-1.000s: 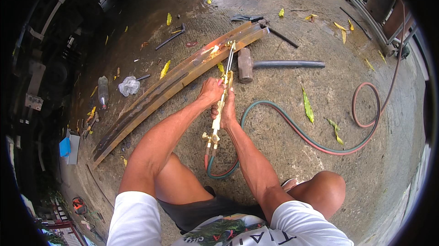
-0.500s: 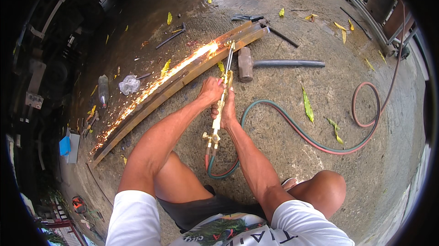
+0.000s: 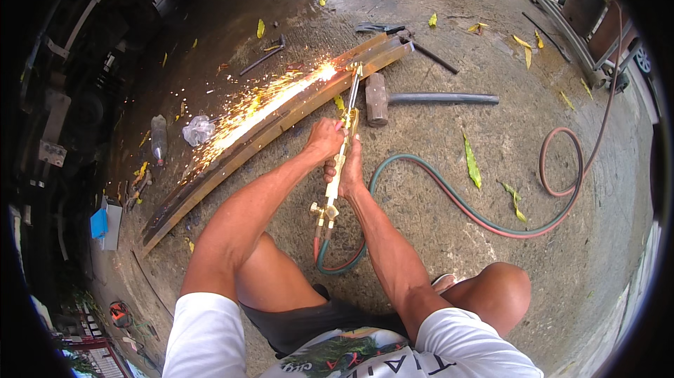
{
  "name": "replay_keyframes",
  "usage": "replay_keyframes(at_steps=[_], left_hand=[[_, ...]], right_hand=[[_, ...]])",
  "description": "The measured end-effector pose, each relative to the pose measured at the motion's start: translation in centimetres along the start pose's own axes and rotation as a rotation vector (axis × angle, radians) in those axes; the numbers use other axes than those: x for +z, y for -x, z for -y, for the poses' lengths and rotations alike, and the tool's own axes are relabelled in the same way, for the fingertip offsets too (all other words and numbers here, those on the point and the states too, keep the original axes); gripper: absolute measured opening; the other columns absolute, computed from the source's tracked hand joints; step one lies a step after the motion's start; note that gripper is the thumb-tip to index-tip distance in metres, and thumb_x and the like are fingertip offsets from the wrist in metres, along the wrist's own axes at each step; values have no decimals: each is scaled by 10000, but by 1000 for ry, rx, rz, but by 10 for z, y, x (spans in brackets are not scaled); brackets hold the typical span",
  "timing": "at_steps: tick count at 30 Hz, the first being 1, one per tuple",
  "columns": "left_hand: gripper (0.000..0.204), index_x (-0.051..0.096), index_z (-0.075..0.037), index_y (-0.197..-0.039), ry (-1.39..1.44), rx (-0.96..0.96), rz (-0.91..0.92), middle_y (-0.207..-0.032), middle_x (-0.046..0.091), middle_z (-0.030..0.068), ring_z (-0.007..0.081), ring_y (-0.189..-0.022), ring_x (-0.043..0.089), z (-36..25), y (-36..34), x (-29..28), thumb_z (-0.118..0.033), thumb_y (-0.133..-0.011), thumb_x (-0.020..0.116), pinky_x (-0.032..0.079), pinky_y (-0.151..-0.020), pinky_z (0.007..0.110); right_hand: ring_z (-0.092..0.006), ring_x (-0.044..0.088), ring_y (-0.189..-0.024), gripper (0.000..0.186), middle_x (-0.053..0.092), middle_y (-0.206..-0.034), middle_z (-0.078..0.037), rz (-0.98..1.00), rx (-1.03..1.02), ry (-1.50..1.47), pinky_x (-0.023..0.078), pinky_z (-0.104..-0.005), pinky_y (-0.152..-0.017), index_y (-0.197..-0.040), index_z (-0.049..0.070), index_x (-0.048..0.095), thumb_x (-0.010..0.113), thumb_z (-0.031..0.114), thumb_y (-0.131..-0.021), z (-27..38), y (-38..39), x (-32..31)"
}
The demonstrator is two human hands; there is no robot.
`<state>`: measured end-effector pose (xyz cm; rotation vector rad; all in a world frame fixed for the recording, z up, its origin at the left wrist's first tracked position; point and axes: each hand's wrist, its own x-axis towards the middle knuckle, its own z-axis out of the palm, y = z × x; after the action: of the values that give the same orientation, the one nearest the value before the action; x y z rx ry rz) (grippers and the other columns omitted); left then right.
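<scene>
A brass cutting torch (image 3: 332, 192) is gripped by both of my hands. My left hand (image 3: 325, 137) is closed around its upper part, near the valve. Lower down, my right hand (image 3: 349, 167) wraps the handle from the right. The torch's bent head points at a rusty steel channel beam (image 3: 281, 122) lying diagonally on the concrete. Bright sparks (image 3: 246, 121) spray from a glowing spot on the beam, down and to the left along its channel. Red and green twin hoses (image 3: 449, 192) run from the torch's base to the right.
A sledgehammer (image 3: 378, 100) lies right of the beam. Beyond the sparks are a clear plastic bottle (image 3: 159, 140) and a crumpled plastic bag (image 3: 199, 130). A wheeled metal cart (image 3: 586, 48) stands far right. Metal rods and yellow leaves are scattered over the floor.
The spark stream has widened into a fan, spreading farther off the beam's far side and reaching less far down its length. My hands and the torch have hardly moved.
</scene>
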<state>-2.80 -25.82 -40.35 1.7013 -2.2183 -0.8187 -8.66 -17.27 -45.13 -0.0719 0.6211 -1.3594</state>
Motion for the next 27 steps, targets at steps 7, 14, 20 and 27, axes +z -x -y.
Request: replay_keyframes(at_steps=[7,14,20,27], left_hand=[[319,656,25,-942,64,11,-24,-825,664,249,365,-781,667,-3,3,-1,-284,-867,669,505,-732,454],[310,652,23,-989,55,-8,6,-796,654,233,323,-733,656,-4,4,-5,-271,-890,658,510,-707,445],[322,629,36,-977,38,-21,29,-789,653,231,316,-723,658,-8,4,-8,-274,-896,663,506,-690,443],[371,597,59,-903,40,23,-5,-787,648,261,364,-752,659,-4,6,-6,-300,-875,684,496,-714,457]], right_hand=[[-102,399,-386,666,386,-540,28,21,13,-34,367,-264,-339,-870,147,450,219,770,-921,0,-3,-1],[-104,401,-383,649,387,-536,29,11,10,-20,374,-265,-334,-871,149,448,203,747,-938,-3,-5,2],[-104,401,-382,648,388,-538,27,7,3,-14,374,-267,-335,-883,148,450,206,745,-939,-3,-7,2],[-106,396,-384,653,390,-542,22,22,22,-43,365,-269,-339,-911,150,457,226,760,-928,-3,-4,-1]])
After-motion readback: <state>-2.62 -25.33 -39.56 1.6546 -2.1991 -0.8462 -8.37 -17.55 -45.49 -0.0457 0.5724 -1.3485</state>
